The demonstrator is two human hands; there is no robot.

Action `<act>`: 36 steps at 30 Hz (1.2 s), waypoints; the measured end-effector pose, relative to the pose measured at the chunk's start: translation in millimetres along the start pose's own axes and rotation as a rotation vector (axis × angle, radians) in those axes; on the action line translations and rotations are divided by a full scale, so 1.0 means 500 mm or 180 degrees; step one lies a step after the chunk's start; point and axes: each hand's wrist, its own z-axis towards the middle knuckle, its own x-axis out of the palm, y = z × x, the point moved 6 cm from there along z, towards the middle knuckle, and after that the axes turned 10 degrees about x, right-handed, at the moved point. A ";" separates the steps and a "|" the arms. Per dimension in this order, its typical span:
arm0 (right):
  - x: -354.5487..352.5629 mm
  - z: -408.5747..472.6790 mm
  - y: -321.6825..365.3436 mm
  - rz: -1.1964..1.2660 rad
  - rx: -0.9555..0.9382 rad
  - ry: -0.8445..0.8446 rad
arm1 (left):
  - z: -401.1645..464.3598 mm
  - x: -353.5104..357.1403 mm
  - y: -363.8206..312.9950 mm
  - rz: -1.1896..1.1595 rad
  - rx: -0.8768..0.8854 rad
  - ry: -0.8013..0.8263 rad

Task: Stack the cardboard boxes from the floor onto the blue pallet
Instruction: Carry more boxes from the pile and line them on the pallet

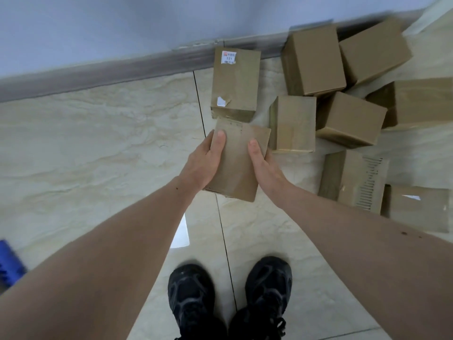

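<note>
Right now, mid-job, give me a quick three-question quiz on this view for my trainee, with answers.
1. True or false: both hands grip the held box.
2. Which floor box bears a white label printed 221?
A. the box by the wall
B. the box with perforated slots
C. the box at the right edge
3. Fill in: the blue pallet shows at the frame's lower ____ edge.

Key
1. True: the left hand and right hand clasp its opposite sides, thumbs on top.
2. A
3. left
</note>
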 end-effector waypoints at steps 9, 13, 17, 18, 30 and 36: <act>0.007 -0.198 0.139 0.0084 -0.0081 -0.0099 | -0.155 -0.121 -0.136 -0.0180 -0.0002 -0.0194; 0.032 -0.279 0.187 -0.0075 -0.0215 -0.0053 | -0.223 -0.179 -0.172 -0.0183 0.0045 -0.0374; 0.068 -0.345 0.217 -0.0212 -0.0425 0.0082 | -0.297 -0.226 -0.182 -0.0252 0.0061 -0.0545; 0.082 -0.367 0.222 -0.0295 -0.0492 0.0111 | -0.318 -0.235 -0.179 -0.0275 0.0065 -0.0611; 0.273 -0.569 0.160 -0.1303 -0.0695 0.0337 | -0.621 -0.336 -0.060 -0.0731 -0.0148 -0.1344; 0.441 -0.671 0.103 -0.1550 -0.0852 0.0558 | -0.780 -0.425 0.059 -0.0879 -0.0240 -0.1702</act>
